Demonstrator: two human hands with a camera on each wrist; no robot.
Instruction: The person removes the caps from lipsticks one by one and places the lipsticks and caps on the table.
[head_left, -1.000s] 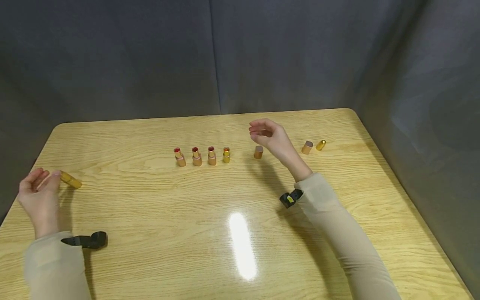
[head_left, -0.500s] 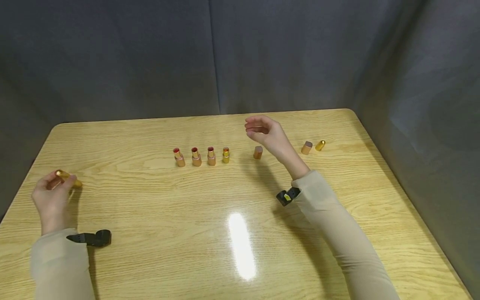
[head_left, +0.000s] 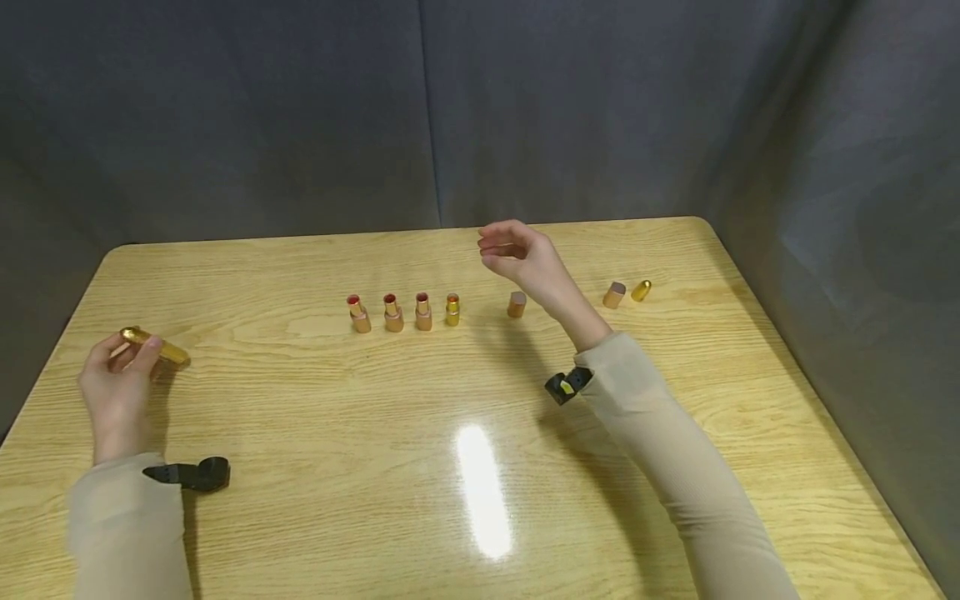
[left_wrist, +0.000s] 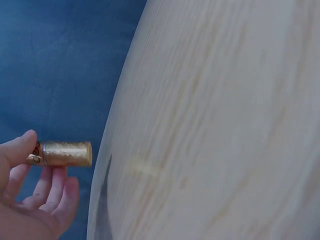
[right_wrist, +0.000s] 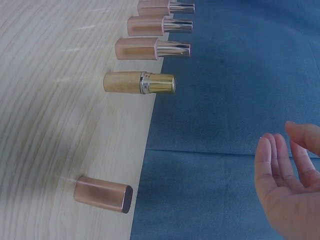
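Observation:
At the table's left side, my left hand [head_left: 116, 387] pinches a gold lipstick tube [head_left: 168, 352] between thumb and fingers. Dark lettering shows on this tube [left_wrist: 67, 153] in the left wrist view, beside the thumb. My right hand [head_left: 536, 267] is raised over the far part of the table with loosely bent fingers and holds nothing. Closest to it stands a rose-gold lipstick cap [head_left: 517, 305]. Left of that cap, an uncapped gold lipstick [head_left: 452, 312] stands upright, in a row with several uncapped rose-gold lipsticks [head_left: 393, 317].
Farther right on the wooden table [head_left: 322, 450] are another rose-gold cap [head_left: 614, 295] and a gold rounded cap [head_left: 641, 291]. Dark cloth [head_left: 300, 117] hangs behind the table's back edge and along its right side.
My left hand has moved right and slightly away from me, carrying the gold lipstick tube. My right hand has drifted left and a little farther back. The standing lipsticks and caps stay put.

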